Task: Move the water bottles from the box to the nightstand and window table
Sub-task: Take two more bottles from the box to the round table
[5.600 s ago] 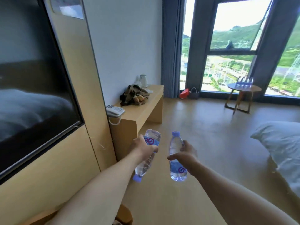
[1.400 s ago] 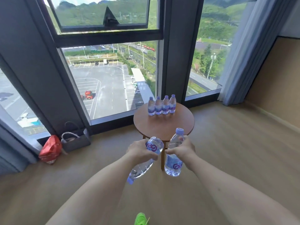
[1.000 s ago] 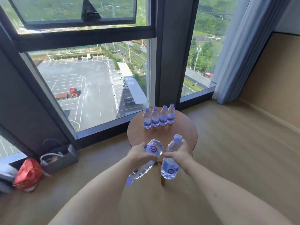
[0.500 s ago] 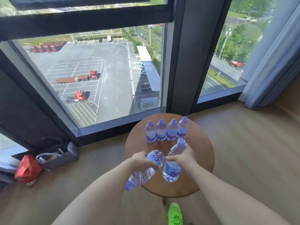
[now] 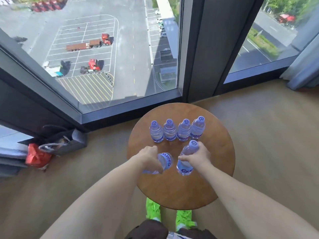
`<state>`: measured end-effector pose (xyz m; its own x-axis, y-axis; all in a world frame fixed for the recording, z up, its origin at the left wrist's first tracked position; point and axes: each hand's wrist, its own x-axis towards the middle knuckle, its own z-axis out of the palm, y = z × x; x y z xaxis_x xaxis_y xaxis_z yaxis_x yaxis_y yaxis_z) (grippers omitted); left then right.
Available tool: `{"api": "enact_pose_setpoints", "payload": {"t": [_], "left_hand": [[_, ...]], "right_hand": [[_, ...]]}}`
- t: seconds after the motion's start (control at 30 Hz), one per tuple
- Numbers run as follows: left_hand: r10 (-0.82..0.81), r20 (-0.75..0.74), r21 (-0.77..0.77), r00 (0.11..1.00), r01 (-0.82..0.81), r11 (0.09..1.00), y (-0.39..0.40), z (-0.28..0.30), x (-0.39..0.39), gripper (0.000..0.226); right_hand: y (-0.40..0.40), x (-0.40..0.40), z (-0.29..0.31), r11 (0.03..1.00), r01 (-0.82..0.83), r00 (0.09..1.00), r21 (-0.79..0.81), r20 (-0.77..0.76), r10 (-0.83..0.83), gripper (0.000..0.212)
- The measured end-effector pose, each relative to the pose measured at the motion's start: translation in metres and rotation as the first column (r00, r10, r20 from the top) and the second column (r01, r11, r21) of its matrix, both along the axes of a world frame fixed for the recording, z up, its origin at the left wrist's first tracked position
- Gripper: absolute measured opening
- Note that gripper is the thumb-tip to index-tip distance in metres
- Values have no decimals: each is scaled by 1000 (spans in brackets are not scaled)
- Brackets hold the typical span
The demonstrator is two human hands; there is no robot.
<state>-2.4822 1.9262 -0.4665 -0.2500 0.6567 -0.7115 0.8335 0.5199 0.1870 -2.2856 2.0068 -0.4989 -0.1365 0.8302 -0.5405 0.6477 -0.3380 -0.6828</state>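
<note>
Both hands were grasping bottles at frame centre: left hand (image 5: 149, 156) wrapped round a tilted bottle (image 5: 164, 163) with its base pointing away, right hand (image 5: 198, 156) round a near-upright bottle (image 5: 187, 160), cap toward the top of the frame. Window (image 5: 107, 49) filled the upper frame. Round wooden table (image 5: 221, 152) sat at centre right, under both hands. Four upright bottles (image 5: 177, 131) stood in a touching row above the hands. Dark bag (image 5: 69, 144) and red bag (image 5: 37, 156) lay at lower left.

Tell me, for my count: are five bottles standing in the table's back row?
No, the row on the table holds four bottles.
</note>
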Motion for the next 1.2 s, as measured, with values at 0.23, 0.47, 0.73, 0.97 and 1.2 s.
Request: {"api": "enact_pose_setpoints", "payload": {"t": [0.23, 0.47, 0.73, 0.97, 1.2], "left_hand": [[-316, -177, 66, 932, 332, 941, 23, -30, -13, 47], [-384, -145, 227, 912, 408, 884, 40, -47, -22, 30], [-308, -112, 343, 945, 328, 880, 45, -61, -27, 35], [-262, -103, 419, 960, 281, 864, 55, -64, -21, 38], [-260, -130, 437, 957, 291, 851, 61, -66, -20, 44]], "right_hand": [[9, -15, -31, 999, 31, 998, -16, 64, -30, 67], [18, -32, -44, 998, 59, 989, -11, 133, -57, 61], [29, -49, -49, 999, 33, 985, 5, 170, -33, 67], [36, -63, -50, 997, 40, 988, 63, 149, -49, 63], [40, -71, -53, 994, 48, 990, 99, 124, -60, 49]]}}
